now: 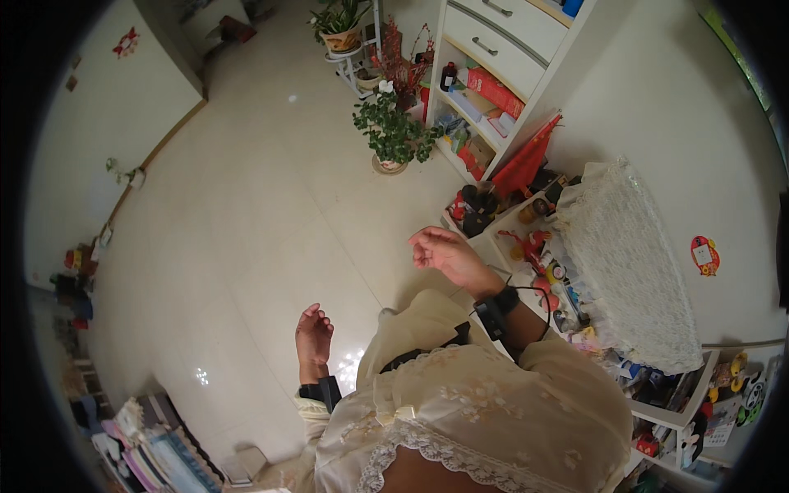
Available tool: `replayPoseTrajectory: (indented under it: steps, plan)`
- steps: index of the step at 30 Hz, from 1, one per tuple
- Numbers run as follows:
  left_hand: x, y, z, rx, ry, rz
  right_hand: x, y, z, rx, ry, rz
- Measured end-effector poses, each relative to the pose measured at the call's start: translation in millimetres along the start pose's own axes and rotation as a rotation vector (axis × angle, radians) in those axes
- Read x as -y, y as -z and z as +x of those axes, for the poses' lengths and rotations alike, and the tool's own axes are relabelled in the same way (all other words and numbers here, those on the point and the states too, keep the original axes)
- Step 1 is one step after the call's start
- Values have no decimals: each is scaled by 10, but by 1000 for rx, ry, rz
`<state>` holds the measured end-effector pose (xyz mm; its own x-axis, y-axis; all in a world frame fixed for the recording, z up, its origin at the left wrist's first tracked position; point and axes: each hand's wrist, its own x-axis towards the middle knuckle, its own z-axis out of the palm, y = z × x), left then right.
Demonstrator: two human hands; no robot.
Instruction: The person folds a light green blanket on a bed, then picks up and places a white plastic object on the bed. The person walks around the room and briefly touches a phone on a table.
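Note:
My left hand (315, 336) is raised over the tiled floor at the lower middle, palm up with its fingers loosely curled and nothing in it. My right hand (445, 254) is held out farther forward, also empty, its fingers bent and apart from the palm. A black strap with a small device (497, 310) and a cable sits on the right wrist; another black band (322, 392) is around the left wrist. Nearest to the right hand are a box of dark and red items (473, 211) and a white cabinet top crowded with small things.
Ahead stand a potted jade-like plant (394, 126), a plant stand (352, 71) and a white shelf unit with drawers (493, 37). A lace-covered object (629, 265) is at the right. Folded textiles (166, 453) lie at the lower left.

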<state>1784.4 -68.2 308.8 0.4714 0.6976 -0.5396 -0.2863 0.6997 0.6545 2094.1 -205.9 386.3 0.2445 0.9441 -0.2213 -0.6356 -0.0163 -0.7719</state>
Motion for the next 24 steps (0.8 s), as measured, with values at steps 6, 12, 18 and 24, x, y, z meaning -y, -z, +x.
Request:
replayPoseTrajectory:
  steps: [6, 12, 18, 24]
  plan:
    - [-478, -578, 969, 165, 40, 64, 846, -83, 237, 29, 282, -85]
    - [-307, -1055, 1714, 133, 227, 25, 2002, 350, 673, -152, 753, -290]
    - [-514, -1652, 2454, 133, 286, -49, 3256, 1263, 1629, -688, 983, -573]
    - [-849, -2214, 3082, 126, 164, -29, 4050, 2207, 2534, -779, 948, -451]
